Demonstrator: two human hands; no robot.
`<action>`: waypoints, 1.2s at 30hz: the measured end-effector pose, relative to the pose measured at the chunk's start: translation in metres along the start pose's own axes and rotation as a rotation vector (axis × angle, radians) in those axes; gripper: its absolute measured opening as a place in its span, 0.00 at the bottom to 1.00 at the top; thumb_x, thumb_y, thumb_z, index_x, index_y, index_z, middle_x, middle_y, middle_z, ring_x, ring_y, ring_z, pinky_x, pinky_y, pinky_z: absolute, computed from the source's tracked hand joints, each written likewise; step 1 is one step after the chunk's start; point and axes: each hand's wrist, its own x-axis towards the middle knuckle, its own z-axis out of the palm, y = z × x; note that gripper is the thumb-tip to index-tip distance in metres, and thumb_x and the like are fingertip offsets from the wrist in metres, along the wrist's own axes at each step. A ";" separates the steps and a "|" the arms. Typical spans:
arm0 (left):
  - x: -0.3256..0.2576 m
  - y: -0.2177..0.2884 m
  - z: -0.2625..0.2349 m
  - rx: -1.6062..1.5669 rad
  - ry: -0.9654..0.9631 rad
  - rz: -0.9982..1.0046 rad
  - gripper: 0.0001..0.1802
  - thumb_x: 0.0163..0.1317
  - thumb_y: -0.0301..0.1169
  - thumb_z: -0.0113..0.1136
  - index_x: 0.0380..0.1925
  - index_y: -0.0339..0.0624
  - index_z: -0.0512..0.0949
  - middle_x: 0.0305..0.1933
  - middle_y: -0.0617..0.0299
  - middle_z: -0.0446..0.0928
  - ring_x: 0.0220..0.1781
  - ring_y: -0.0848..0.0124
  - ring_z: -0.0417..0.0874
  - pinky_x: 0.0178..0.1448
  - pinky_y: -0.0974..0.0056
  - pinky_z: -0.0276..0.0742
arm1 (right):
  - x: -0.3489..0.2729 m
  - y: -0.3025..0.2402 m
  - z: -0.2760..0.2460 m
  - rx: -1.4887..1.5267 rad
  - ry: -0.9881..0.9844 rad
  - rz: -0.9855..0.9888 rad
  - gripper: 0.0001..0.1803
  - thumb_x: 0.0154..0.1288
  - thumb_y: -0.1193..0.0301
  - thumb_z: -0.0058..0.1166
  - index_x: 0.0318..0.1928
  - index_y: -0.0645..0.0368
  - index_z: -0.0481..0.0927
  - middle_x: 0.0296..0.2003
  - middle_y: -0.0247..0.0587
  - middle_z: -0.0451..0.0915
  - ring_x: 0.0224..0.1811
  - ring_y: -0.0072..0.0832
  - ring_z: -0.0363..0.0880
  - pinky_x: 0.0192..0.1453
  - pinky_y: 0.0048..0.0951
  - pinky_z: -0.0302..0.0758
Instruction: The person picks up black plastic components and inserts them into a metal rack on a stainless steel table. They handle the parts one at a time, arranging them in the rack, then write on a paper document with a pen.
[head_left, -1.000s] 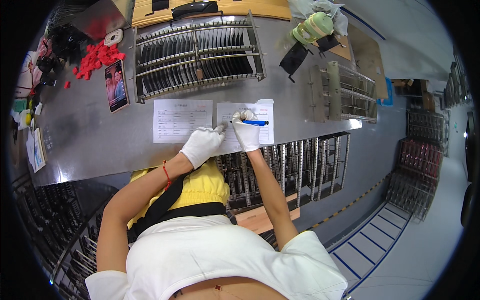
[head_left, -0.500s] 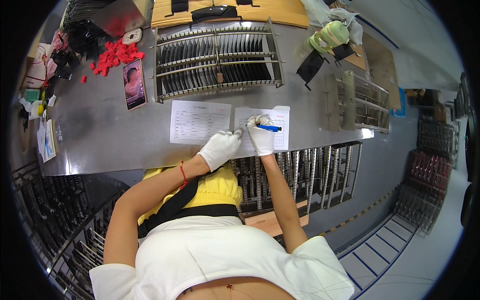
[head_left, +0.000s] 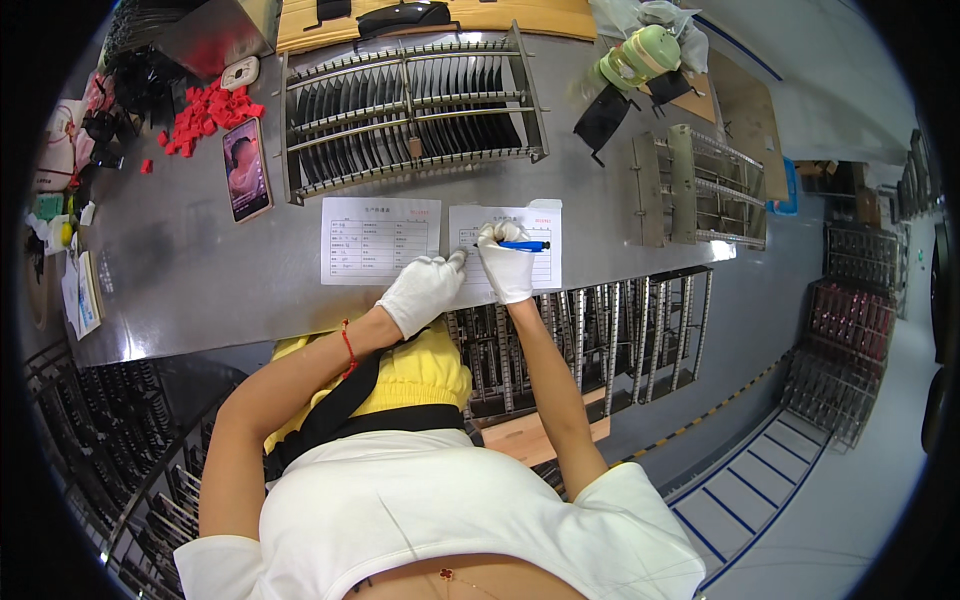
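Where the grey metal table [head_left: 180,290] ends at its near edge, 2 printed forms lie side by side, the right form [head_left: 535,262] reaching almost to that edge and the left form [head_left: 379,240] just beside it. Bare tabletop opens to the left of them, below the phone [head_left: 246,169]; a wire rack [head_left: 410,105] closes the far side. The gloved right hand [head_left: 505,262] is curled around a blue pen [head_left: 524,245], its tip on the right form. The gloved left hand [head_left: 424,291], fingers loosely together, presses that form's left edge.
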 end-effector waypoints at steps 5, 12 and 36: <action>-0.002 -0.001 -0.002 0.011 0.083 0.036 0.15 0.63 0.26 0.52 0.47 0.29 0.76 0.32 0.55 0.79 0.34 0.64 0.84 0.40 0.62 0.81 | 0.000 -0.001 -0.003 -0.059 -0.012 -0.123 0.17 0.58 0.85 0.59 0.20 0.58 0.66 0.17 0.36 0.69 0.21 0.25 0.67 0.30 0.31 0.67; -0.001 -0.001 -0.004 -0.005 0.073 0.023 0.17 0.64 0.26 0.52 0.50 0.28 0.76 0.32 0.55 0.80 0.34 0.64 0.85 0.39 0.61 0.81 | -0.001 0.002 -0.002 -0.075 -0.013 -0.082 0.17 0.57 0.86 0.58 0.21 0.58 0.64 0.19 0.35 0.69 0.23 0.25 0.67 0.32 0.31 0.69; 0.000 0.000 -0.005 -0.027 0.054 0.003 0.15 0.62 0.26 0.53 0.46 0.29 0.78 0.36 0.53 0.81 0.36 0.63 0.85 0.42 0.61 0.82 | -0.003 0.004 -0.009 -0.097 0.026 -0.031 0.19 0.59 0.86 0.58 0.20 0.56 0.64 0.18 0.30 0.67 0.22 0.18 0.64 0.28 0.27 0.65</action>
